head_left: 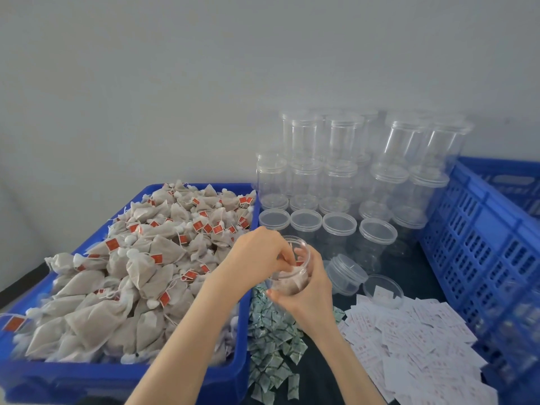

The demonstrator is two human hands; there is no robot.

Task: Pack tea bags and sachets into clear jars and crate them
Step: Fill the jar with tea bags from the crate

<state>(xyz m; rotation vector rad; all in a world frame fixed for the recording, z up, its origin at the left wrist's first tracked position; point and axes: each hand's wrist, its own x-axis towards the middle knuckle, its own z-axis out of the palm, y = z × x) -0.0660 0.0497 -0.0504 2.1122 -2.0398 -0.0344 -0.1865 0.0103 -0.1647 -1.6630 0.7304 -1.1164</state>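
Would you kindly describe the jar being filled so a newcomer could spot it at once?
Start at the blue bin heaped with tea bags; just past its right edge, the right hand grips a clear jar. Unlike the empty, lidded jars behind, it is open, with tea bags inside.

Glossy clear plastic jars [339, 176], matt mesh tea bags [131, 258], smooth blue plastic crate [479, 229].
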